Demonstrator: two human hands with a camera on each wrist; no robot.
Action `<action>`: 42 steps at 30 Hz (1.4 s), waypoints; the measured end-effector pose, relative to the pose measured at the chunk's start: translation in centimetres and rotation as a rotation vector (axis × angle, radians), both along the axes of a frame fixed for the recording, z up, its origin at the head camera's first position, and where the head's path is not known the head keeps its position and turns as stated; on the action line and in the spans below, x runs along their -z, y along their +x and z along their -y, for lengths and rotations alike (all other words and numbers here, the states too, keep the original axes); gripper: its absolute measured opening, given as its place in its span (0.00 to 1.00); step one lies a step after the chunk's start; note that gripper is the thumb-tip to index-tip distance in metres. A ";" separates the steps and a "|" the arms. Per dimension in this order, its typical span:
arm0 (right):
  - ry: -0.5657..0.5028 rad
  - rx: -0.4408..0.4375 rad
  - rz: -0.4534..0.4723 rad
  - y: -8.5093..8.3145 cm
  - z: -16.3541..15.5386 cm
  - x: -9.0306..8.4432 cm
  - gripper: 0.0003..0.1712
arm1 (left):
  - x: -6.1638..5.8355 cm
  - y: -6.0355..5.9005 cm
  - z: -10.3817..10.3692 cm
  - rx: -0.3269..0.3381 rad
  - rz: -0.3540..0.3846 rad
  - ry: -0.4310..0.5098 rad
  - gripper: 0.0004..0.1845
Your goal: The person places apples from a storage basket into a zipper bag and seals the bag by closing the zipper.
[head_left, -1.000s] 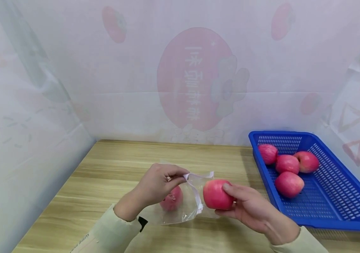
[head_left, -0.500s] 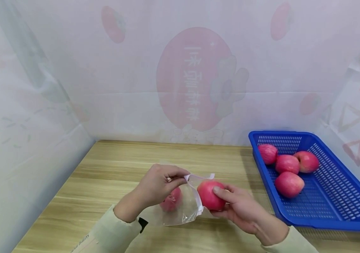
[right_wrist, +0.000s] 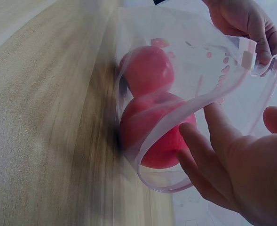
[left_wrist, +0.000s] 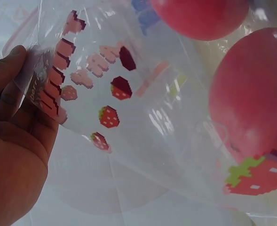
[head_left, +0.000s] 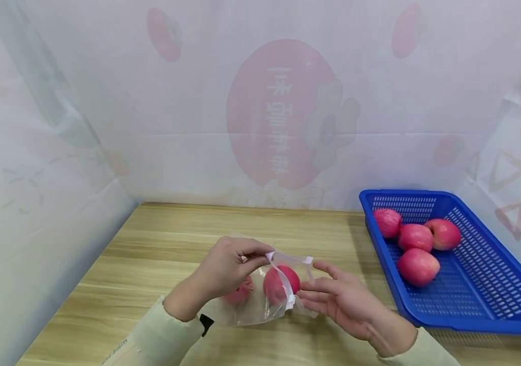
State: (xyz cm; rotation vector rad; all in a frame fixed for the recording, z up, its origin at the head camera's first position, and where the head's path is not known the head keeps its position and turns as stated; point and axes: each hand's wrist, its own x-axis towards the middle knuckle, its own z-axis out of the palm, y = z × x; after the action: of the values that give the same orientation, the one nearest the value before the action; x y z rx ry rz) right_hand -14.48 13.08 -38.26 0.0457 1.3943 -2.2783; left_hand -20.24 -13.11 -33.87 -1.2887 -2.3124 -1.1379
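Observation:
My left hand [head_left: 228,267] pinches the upper rim of a clear zip bag [head_left: 255,316] between thumb and fingers, and the bag's mouth gapes to the right. Two red apples lie inside: one apple [head_left: 238,296] deeper in, the other apple [head_left: 273,285] just inside the mouth. Beside the mouth, my right hand [head_left: 349,307] has its fingers spread and holds nothing; its fingertips reach right at the rim. In the right wrist view a slider [right_wrist: 248,55] sits on the bag's pale zip edge. Printed strawberries [left_wrist: 109,117] show on the bag in the left wrist view.
A blue perforated basket [head_left: 470,323] stands at the right with several apples [head_left: 418,267] in its left and back part. The wooden table [head_left: 173,229] meets printed white sheets [head_left: 187,168] at the back and sides.
The apple in my right hand has moved left into the bag's mouth, and the right hand has let go of it. The inner apple has shifted slightly left. My left hand has stayed put.

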 end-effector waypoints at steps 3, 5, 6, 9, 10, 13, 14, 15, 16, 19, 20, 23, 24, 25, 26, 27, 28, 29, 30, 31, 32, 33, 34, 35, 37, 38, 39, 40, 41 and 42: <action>0.003 -0.017 -0.001 0.1 0.0 0.0 0.43 | 0.0 0.0 0.1 -0.003 0.009 0.002 0.09; 0.001 -0.024 0.000 0.1 -0.1 0.0 0.43 | 0.0 0.0 0.1 -0.005 0.013 0.002 0.09; -0.001 -0.027 0.002 0.1 -0.1 0.0 0.43 | 0.0 0.1 0.1 -0.005 0.017 0.002 0.09; -0.005 -0.038 -0.004 0.1 -0.2 0.0 0.42 | 0.0 0.1 0.1 -0.006 0.030 0.000 0.09; -0.005 -0.045 -0.008 0.1 -0.2 0.0 0.42 | 0.0 0.1 0.1 -0.006 0.033 0.000 0.09; 0.012 -0.063 -0.019 0.2 -0.5 -0.1 0.41 | 0.0 0.1 0.2 -0.008 0.038 0.002 0.09; 0.027 -0.067 -0.024 0.3 -0.7 -0.3 0.40 | 0.0 0.1 0.2 -0.010 0.037 0.003 0.09; 0.043 -0.070 -0.031 0.3 -0.9 -0.4 0.40 | 0.0 0.1 0.2 -0.010 0.035 0.005 0.09; 0.059 -0.074 -0.042 0.3 -1.2 -0.7 0.40 | 0.0 0.1 0.2 -0.010 0.033 0.005 0.09; 0.133 -0.089 -0.104 0.4 -2.6 -1.7 0.38 | 0.0 0.2 0.1 -0.009 0.027 0.006 0.09; 0.178 -0.102 -0.138 0.4 -3.3 -2.2 0.37 | 0.0 0.2 0.1 -0.008 0.027 0.007 0.08; 0.364 -0.174 -0.267 0.1 -6.0 -4.1 0.32 | 0.0 0.2 0.1 -0.006 0.029 0.008 0.08; 0.473 -0.195 -0.312 -0.1 -7.1 -4.8 0.30 | 0.0 0.2 0.1 -0.007 0.028 0.007 0.09; 0.599 -0.211 -0.365 -0.2 -8.1 -5.7 0.28 | 0.0 0.2 0.2 -0.007 0.027 0.006 0.09; 0.738 -0.224 -0.431 -0.5 -9.2 -6.4 0.27 | 0.0 0.2 0.2 -0.008 0.025 0.005 0.09; 0.878 -0.236 -0.491 -0.7 -10.3 -7.1 0.25 | 0.0 0.2 0.1 -0.008 0.023 0.002 0.09; 1.022 -0.244 -0.537 -1.0 -11.3 -7.7 0.24 | -0.1 0.1 0.1 -0.009 0.020 -0.002 0.08; 1.158 -0.259 -0.576 -1.4 -12.4 -8.2 0.23 | -0.1 0.1 0.1 -0.010 0.018 -0.005 0.08; 1.287 -0.280 -0.612 -1.8 -13.6 -8.5 0.22 | -0.1 0.1 0.1 -0.010 0.016 -0.009 0.08; 1.382 -0.308 -0.645 -2.3 -14.7 -8.6 0.23 | -0.1 0.1 0.1 -0.011 0.016 -0.012 0.08; 1.447 -0.345 -0.681 -2.8 -15.8 -8.6 0.22 | -0.1 0.1 0.1 -0.012 0.017 -0.014 0.08; 1.494 -0.384 -0.708 -3.3 -16.9 -8.5 0.22 | -0.1 0.1 0.1 -0.011 0.020 -0.015 0.08; 1.529 -0.428 -0.719 -3.8 -17.8 -8.2 0.23 | -0.1 0.1 0.1 -0.011 0.023 -0.016 0.08; 1.554 -0.467 -0.738 -4.2 -18.8 -7.9 0.23 | -0.1 0.1 0.1 -0.010 0.027 -0.015 0.08; 1.571 -0.533 -0.739 -4.8 -20.3 -7.1 0.25 | -0.1 0.1 0.1 -0.009 0.034 -0.016 0.08; 1.574 -0.557 -0.723 -5.0 -20.9 -6.7 0.28 | -0.2 0.1 0.0 -0.008 0.036 -0.018 0.08; 1.579 -0.581 -0.695 -5.2 -21.4 -6.3 0.31 | -0.2 0.1 0.0 -0.008 0.038 -0.020 0.08; 1.579 -0.602 -0.670 -5.5 -21.9 -6.0 0.33 | -0.2 0.2 0.0 -0.009 0.037 -0.024 0.08; 1.576 -0.615 -0.651 -5.6 -22.3 -5.7 0.35 | -0.2 0.2 0.0 -0.011 0.037 -0.028 0.08; 1.571 -0.624 -0.627 -5.8 -22.6 -5.5 0.38 | -0.2 0.2 0.0 -0.014 0.036 -0.030 0.08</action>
State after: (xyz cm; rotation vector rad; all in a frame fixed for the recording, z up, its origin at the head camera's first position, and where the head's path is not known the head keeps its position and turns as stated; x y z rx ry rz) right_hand -20.30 35.65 -32.74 -0.5381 2.6269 -0.3012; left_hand -20.07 -13.07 -33.68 -1.2710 -2.3693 -1.1353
